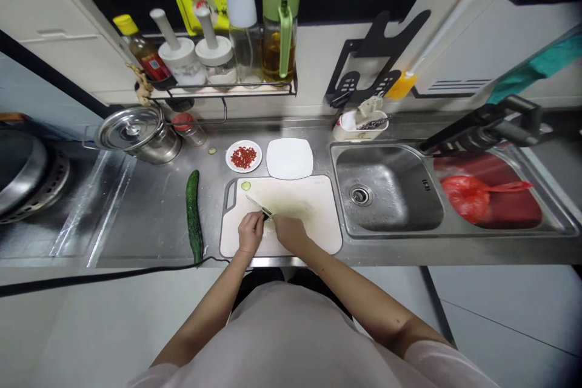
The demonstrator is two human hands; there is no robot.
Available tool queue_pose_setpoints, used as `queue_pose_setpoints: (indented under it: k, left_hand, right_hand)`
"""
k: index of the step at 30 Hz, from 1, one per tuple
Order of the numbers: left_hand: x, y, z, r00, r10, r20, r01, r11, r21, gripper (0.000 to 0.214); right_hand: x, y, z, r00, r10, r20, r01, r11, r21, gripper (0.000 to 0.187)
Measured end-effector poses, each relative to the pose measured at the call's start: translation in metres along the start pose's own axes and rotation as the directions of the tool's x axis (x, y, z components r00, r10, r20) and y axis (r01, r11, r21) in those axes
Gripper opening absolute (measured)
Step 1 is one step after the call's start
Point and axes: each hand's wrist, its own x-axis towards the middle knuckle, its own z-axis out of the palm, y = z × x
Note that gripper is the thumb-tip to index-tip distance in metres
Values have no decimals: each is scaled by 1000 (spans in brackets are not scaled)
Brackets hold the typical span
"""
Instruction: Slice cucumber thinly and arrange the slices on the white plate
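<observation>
My right hand (pixel 290 234) is closed round a small knife (pixel 253 200), its blade slanting toward the upper left over the white cutting board (pixel 318 218). My left hand (pixel 251 233) is closed with its fingertips at the blade, on a small dark green piece of cucumber (pixel 267 212), mostly hidden by fingers and knife. A pale green cucumber end (pixel 246 185) lies at the board's upper left. Left of the board, a whole cucumber (pixel 193 215) rests lengthwise on the steel counter.
Behind the board stand a plate (pixel 229 159) of chopped red pieces and a white square plate (pixel 290 158). A lidded steel pot (pixel 157 139) is back left. A double sink (pixel 386 227) holds a red plastic bag (pixel 468 199) at right. Bottles crowd a rack (pixel 227 92) above.
</observation>
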Motion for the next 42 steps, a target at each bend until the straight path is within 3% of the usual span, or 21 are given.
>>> queue_pose_setpoints:
  k: [5,24,34,42]
  left_hand:
    - [1,1,0,1000,-4,7,4,1000,10,18]
    - [0,2,-1,999,-37,28,37,999,8,21]
    - [1,3,-2,1000,-17,11,16,1000,14,20]
    - [3,5,-4,1000,3,-8,-3,1000,3,21]
  right_hand:
    - [-1,1,-5,998,14,64,-13,1000,-17,32]
    - [10,1,-8,995,4,101,0,999,-38,31]
    - [10,-1,6,1000,4,0,-4,999,-45,30]
    - [-9,5,14,998,34,-52,-38,996,-77,29]
